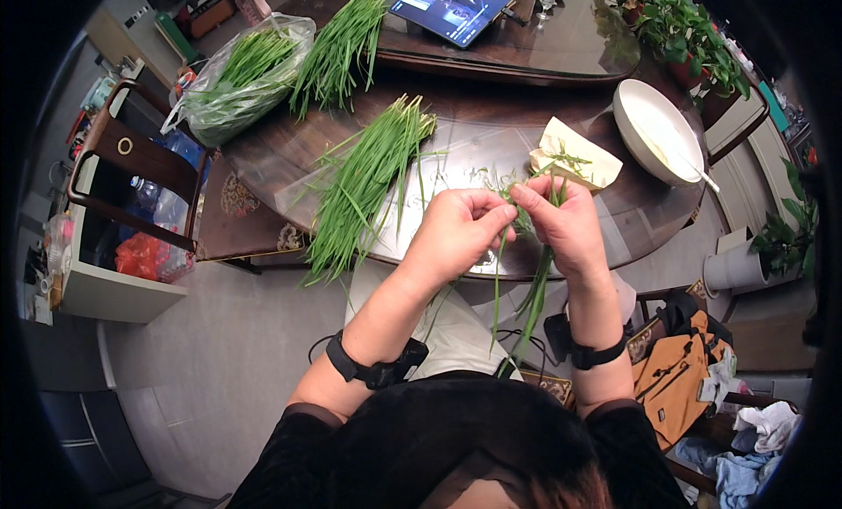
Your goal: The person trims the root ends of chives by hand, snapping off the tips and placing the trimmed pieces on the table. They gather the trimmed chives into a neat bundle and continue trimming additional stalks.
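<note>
My right hand (pixel 562 216) is closed around several long green garlic chives (pixel 541 292) that hang below the table's edge. Close beside it, my left hand (pixel 464 229) pinches at a thin chive blade between thumb and forefinger. Beneath and behind both hands lie scattered chive scraps (pixel 503 180) on the glass-covered table. A large bunch of chives (pixel 368 186) rests left of my hands, its cut ends pointing away from me. Right of centre, a folded cream paper (pixel 579 155) holds a few short chive pieces.
A plastic bag of chives (pixel 243 81) and another bunch (pixel 343 48) lie at the back left. A tablet (pixel 454 9) leans on the raised turntable (pixel 566 51). At right is a white bowl (pixel 658 130) with a utensil. A wooden chair (pixel 148 160) stands left, and a tan bag (pixel 674 384) lower right.
</note>
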Available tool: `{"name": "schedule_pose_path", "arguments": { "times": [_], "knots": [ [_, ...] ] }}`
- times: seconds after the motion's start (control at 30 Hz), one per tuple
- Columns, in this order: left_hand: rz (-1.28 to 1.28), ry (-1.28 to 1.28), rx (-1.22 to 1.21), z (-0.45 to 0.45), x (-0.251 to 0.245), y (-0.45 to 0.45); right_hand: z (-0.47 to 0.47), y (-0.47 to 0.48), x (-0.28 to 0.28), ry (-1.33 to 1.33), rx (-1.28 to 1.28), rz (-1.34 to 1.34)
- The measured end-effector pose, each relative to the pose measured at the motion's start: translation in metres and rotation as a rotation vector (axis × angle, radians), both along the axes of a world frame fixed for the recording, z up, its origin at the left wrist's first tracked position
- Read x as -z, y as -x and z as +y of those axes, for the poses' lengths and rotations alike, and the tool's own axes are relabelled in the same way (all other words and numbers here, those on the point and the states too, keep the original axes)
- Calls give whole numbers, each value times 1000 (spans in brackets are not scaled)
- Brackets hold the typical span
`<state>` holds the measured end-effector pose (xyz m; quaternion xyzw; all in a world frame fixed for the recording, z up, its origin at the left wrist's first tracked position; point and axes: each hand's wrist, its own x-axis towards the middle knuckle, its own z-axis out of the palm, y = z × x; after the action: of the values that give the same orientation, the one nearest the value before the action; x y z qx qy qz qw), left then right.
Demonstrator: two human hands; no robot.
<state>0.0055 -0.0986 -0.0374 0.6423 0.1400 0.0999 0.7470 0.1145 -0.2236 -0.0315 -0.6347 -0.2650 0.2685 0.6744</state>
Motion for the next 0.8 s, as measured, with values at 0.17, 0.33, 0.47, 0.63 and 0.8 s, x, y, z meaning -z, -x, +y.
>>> {"name": "schedule_pose_path", "arguments": {
  "times": [0.17, 0.33, 0.47, 0.63, 0.8],
  "knots": [
    [19, 11, 16, 1, 0, 1, -2, -9, -7, -79, 161, 187],
    [-34, 27, -41, 0, -1, 0, -4, -11, -18, -54, 138, 203],
    [-74, 13, -40, -1, -2, -2, 2, 7, -12, -84, -32, 139],
    [-49, 10, 4, 3, -5, 4, 5, 6, -12, -69, 29, 213],
    [-64, 4, 14, 6, -6, 5, 6, 4, -10, -123, 51, 257]
  ]
}}
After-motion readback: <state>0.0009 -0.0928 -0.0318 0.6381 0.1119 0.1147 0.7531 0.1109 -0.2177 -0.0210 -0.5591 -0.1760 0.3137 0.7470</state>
